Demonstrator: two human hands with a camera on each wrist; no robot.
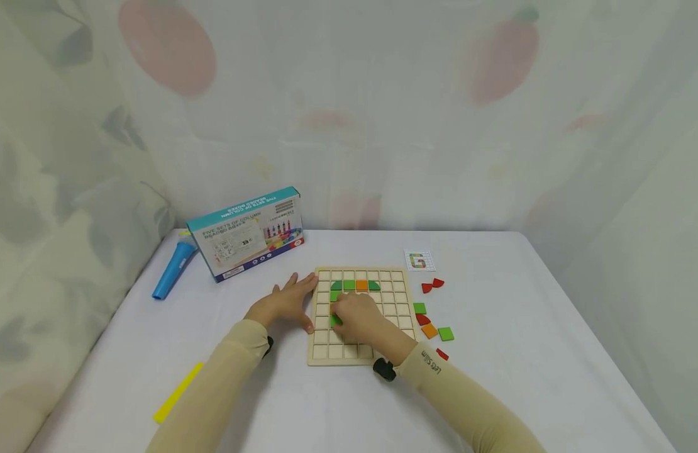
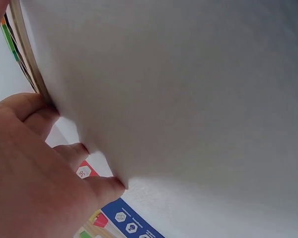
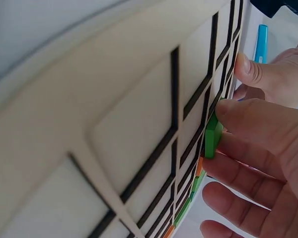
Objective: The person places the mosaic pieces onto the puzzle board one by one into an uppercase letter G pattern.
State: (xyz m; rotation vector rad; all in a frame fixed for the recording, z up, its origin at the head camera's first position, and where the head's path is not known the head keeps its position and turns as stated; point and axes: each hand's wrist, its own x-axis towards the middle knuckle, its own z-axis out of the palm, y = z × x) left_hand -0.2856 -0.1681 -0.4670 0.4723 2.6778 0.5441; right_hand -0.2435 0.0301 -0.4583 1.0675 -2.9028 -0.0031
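A wooden grid board (image 1: 326, 351) lies on the white table, with green and orange tiles (image 1: 354, 285) in its second row. My right hand (image 1: 357, 318) rests over the board's left part and pinches a green tile (image 3: 212, 139) at a cell near the left edge; the same green tile (image 1: 336, 320) peeks out under the fingers. My left hand (image 1: 283, 303) lies flat on the table, its fingers against the board's left edge (image 2: 30, 64).
Loose red, green and orange tiles (image 1: 431, 321) lie right of the board, with a small pattern card (image 1: 419, 260) behind them. A boxed toy (image 1: 247, 233) and a blue tube (image 1: 173, 269) stand at the back left. A yellow strip (image 1: 178, 392) lies near the front left.
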